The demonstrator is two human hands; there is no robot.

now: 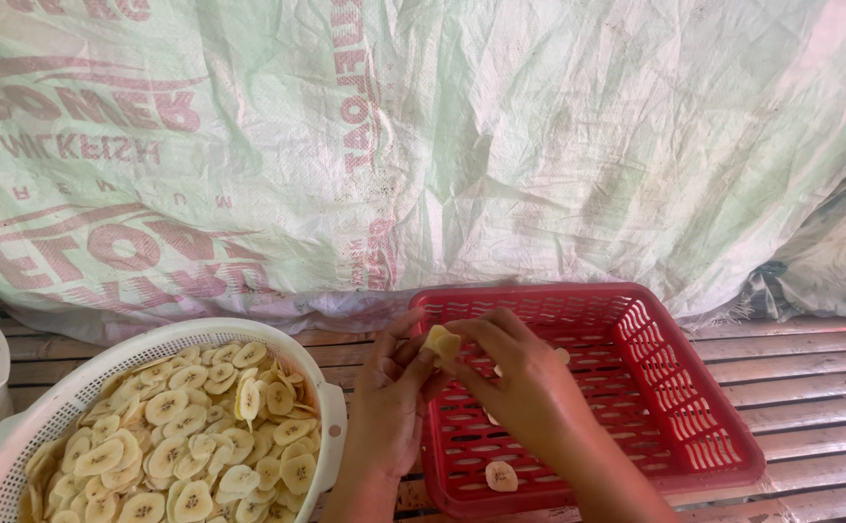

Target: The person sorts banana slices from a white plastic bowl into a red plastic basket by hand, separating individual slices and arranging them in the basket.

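**Banana slices being pulled apart over the red basket**

Both hands meet above the red plastic basket point(694, 387), fingers pinched on a small clump of pale yellow banana slices point(441, 342). The left hand point(389, 402) grips it from the left with thumb and fingertips; the right hand point(525, 383) closes on it from the right and above. The step in hand looks like peeling stuck slices off one another, though the fingers hide how many are in the clump. The next move probably calls for a light, sideways pull, since thin slices like these would tear or crack under a hard pinch.

The clump is cream-coloured, matte and slightly curled at its edge. One loose slice point(500, 476) lies on the basket floor near the front rim, and another small piece point(562, 355) shows just beyond the right hand. To the left, a white colander point(331, 426) is heaped with round slices point(191, 436), each with a darker seed pattern at its centre. Everything rests on a slatted wooden platform point(810, 387) before a printed woven sack sheet point(500, 145).
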